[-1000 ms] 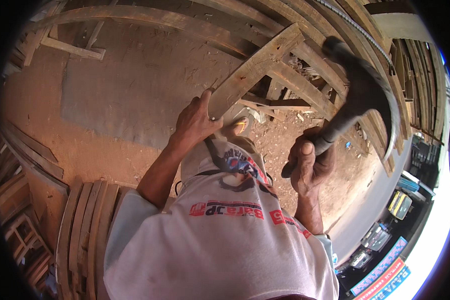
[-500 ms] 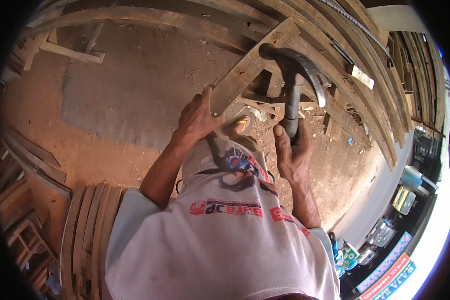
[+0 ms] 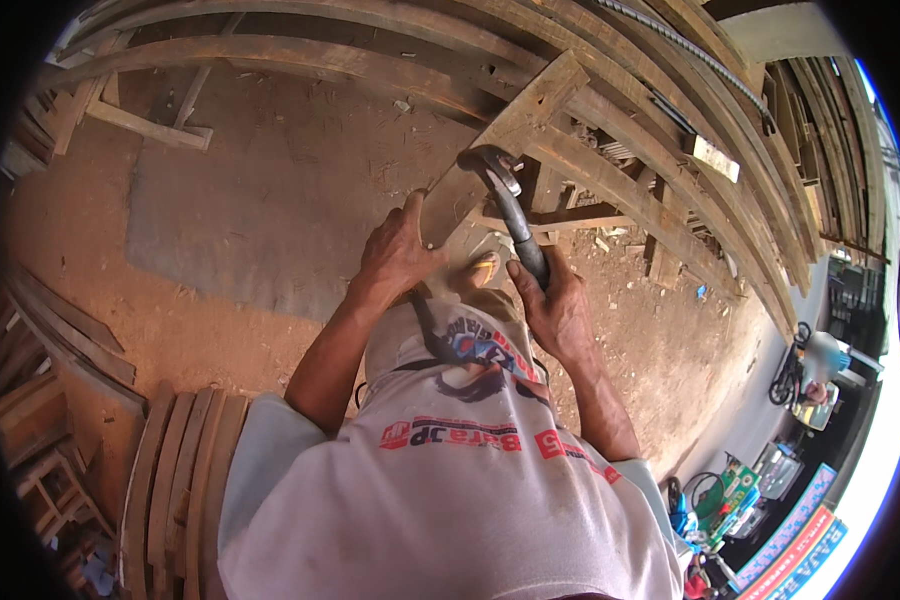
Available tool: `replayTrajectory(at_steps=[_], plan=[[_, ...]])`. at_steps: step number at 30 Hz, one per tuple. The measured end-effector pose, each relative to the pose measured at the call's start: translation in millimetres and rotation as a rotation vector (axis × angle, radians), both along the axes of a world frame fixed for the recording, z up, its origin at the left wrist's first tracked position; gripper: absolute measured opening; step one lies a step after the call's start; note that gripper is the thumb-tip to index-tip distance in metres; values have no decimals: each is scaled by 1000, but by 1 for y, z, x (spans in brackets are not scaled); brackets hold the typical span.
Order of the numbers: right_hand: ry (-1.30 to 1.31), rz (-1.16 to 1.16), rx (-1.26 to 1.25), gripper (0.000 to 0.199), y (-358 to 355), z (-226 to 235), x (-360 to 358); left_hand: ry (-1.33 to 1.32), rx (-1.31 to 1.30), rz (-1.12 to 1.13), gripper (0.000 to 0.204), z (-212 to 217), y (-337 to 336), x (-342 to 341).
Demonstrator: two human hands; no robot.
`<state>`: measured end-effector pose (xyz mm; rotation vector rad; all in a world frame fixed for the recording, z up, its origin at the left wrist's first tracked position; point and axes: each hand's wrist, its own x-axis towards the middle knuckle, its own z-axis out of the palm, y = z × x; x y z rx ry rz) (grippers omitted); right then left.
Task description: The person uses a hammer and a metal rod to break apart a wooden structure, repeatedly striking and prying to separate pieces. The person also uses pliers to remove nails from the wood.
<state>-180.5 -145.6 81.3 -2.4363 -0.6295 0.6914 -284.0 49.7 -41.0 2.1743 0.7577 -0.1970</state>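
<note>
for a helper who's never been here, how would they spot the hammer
Find the big pale shirt filling the lower middle, then go up to the right grip, right of centre. The hammer slants up-left from it, its head over the board in the left grip. Unlike the brown timber, it is dark, with a shiny curved claw.

- right edge's blown out, daylight pours in
- ground (image 3: 660, 350) dimmer upper left
- glint on the hammer (image 3: 511, 215)
- long planks (image 3: 270, 49) bow, fisheye style
- corners pure black

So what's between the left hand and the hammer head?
In the head view, a stretch of wooden board lies between the left hand and hammer head.
</note>
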Motion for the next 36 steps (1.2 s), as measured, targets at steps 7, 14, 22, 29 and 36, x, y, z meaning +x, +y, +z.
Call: replayTrajectory(at_steps=[7, 14, 22, 29, 36], plan=[[-289, -29, 783, 35, -8, 16, 0, -39, -34, 6, 85, 4, 1, 0], [58, -39, -39, 41, -10, -40, -6, -63, -111, -12, 91, -2, -1, -11], [197, -241, 156, 49, -26, -24, -15, -199, -307, -74, 96, -7, 11, -14], [138, -462, 419, 52, -69, -57, 11, -379, -794, 22, 88, -5, 9, -28], [288, -479, 290, 55, -94, -70, 3, -322, -912, 50, 80, 10, 14, -24]])
